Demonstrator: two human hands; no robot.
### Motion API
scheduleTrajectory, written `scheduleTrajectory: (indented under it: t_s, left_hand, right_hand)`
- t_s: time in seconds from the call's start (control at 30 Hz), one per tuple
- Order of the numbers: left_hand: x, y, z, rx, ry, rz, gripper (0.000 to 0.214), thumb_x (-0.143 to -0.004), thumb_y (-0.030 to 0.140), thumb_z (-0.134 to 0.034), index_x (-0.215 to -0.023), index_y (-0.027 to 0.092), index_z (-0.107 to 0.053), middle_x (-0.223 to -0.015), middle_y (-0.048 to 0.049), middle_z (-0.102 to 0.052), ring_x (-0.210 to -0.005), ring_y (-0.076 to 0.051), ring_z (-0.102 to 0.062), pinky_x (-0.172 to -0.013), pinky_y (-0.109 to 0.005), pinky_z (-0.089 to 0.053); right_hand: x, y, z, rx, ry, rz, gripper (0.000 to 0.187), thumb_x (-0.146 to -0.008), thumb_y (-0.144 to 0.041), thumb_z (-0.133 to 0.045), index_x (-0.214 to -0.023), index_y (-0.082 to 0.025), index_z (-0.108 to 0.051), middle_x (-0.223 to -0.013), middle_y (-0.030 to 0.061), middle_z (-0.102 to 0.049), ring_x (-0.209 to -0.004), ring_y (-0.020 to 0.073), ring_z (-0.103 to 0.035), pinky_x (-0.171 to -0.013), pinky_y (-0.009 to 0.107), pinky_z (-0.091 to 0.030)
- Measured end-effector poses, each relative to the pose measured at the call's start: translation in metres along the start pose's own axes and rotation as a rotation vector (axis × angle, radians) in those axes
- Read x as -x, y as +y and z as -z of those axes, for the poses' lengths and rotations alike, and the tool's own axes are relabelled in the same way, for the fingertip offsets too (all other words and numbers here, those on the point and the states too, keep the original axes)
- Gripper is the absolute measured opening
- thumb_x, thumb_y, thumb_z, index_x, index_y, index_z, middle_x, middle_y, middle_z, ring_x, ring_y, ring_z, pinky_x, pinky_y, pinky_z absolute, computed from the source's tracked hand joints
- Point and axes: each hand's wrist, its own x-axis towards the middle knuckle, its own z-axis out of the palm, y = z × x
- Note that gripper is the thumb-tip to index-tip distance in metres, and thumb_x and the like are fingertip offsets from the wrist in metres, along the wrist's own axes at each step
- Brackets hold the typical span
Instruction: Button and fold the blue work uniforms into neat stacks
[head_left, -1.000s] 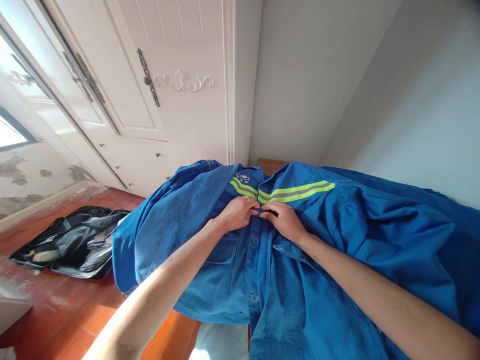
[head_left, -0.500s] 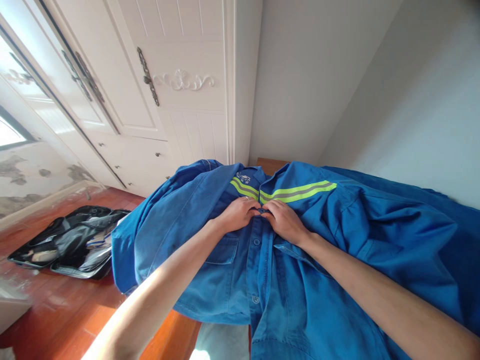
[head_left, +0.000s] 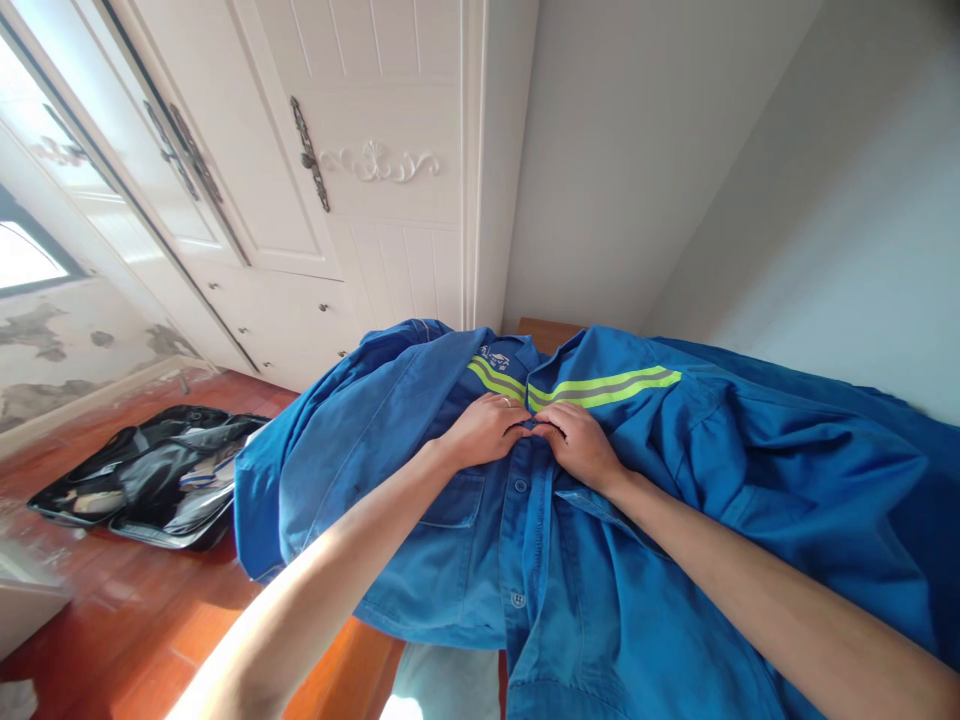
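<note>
A blue work jacket [head_left: 420, 560] with a yellow-green reflective stripe [head_left: 622, 386] across its chest lies spread before me, sleeves out to the sides. My left hand [head_left: 487, 430] and my right hand [head_left: 577, 440] meet at the front placket just below the stripe. Both are closed, fingertips pinching the two front edges together. Whatever button sits between the fingers is hidden. Lower on the placket, one button [head_left: 520, 486] and another button [head_left: 517, 600] show, with the front edges apart there. A ring is on a finger of my left hand.
An open black suitcase [head_left: 120, 450] with clothes in it lies on the reddish wooden floor [head_left: 112, 620] at left. White wardrobe doors [head_left: 390, 100] stand behind the jacket, with a grey wall [head_left: 847, 230] to the right. Some brown wood [head_left: 352, 665] shows below the jacket.
The view has shifted slightly, so everything sits a little further right. My hands stay pinched at the same spot on the placket, with only slight finger movement.
</note>
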Motion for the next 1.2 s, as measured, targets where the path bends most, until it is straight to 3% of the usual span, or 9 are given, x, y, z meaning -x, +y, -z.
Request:
scheduleTrajectory:
  t_s: [0.23, 0.57, 0.73, 0.83, 0.97, 1.2]
  left_hand:
    - [0.001, 0.0, -0.001, -0.084, 0.029, 0.041, 0.016, -0.091, 0.02, -0.052, -0.093, 0.017, -0.067, -0.089, -0.0074, -0.071, -0.09, -0.021, -0.065, -0.083, -0.033, -0.047]
    - [0.002, -0.003, -0.002, 0.019, 0.076, -0.019, 0.019, -0.094, 0.023, -0.051, -0.093, 0.017, -0.069, -0.091, -0.0067, -0.073, -0.09, -0.019, -0.067, -0.087, -0.032, -0.049]
    - [0.002, -0.005, -0.002, 0.031, 0.071, -0.023, 0.021, -0.095, 0.022, -0.049, -0.093, 0.018, -0.07, -0.091, -0.0064, -0.073, -0.09, -0.019, -0.067, -0.087, -0.031, -0.049]
    - [0.002, -0.005, -0.003, 0.034, 0.091, -0.019, 0.02, -0.093, 0.018, -0.05, -0.092, 0.017, -0.07, -0.089, -0.0062, -0.073, -0.088, -0.018, -0.067, -0.086, -0.031, -0.049]
    - [0.002, -0.006, -0.005, 0.09, 0.106, -0.009, 0.019, -0.091, 0.013, -0.051, -0.091, 0.017, -0.07, -0.088, -0.006, -0.073, -0.088, -0.018, -0.067, -0.086, -0.031, -0.05]
    - [0.001, -0.008, -0.009, 0.241, 0.152, 0.071, 0.012, -0.088, 0.016, -0.06, -0.085, 0.018, -0.072, -0.087, -0.0049, -0.073, -0.087, -0.017, -0.067, -0.083, -0.029, -0.052]
  right_hand:
    - [0.0, 0.0, 0.0, -0.114, 0.008, 0.019, 0.037, -0.093, -0.053, -0.049, -0.092, -0.02, -0.067, -0.093, 0.0093, -0.071, -0.09, 0.025, -0.065, -0.083, 0.039, -0.049]
    - [-0.002, 0.0, 0.004, -0.279, 0.047, -0.065, 0.028, -0.089, -0.046, -0.061, -0.081, -0.021, -0.072, -0.083, 0.0075, -0.073, -0.081, 0.024, -0.066, -0.079, 0.039, -0.05]
    - [-0.003, 0.004, 0.006, -0.45, -0.054, -0.22, 0.022, -0.083, -0.042, -0.068, -0.085, -0.021, -0.074, -0.089, 0.0065, -0.073, -0.085, 0.0237, -0.066, -0.081, 0.038, -0.05]
    - [-0.004, 0.005, 0.008, -0.533, -0.112, -0.297, 0.028, -0.082, -0.046, -0.066, -0.089, -0.02, -0.073, -0.094, 0.0063, -0.073, -0.091, 0.0246, -0.066, -0.085, 0.039, -0.05]
    - [-0.006, 0.002, 0.011, -0.558, -0.137, -0.309, 0.036, -0.085, -0.052, -0.059, -0.087, -0.019, -0.073, -0.095, 0.0063, -0.073, -0.095, 0.0251, -0.064, -0.088, 0.039, -0.049]
    - [-0.008, 0.003, 0.014, -0.576, -0.19, -0.296, 0.031, -0.086, -0.046, -0.058, -0.089, -0.019, -0.072, -0.096, 0.0061, -0.072, -0.095, 0.0238, -0.064, -0.088, 0.037, -0.048]
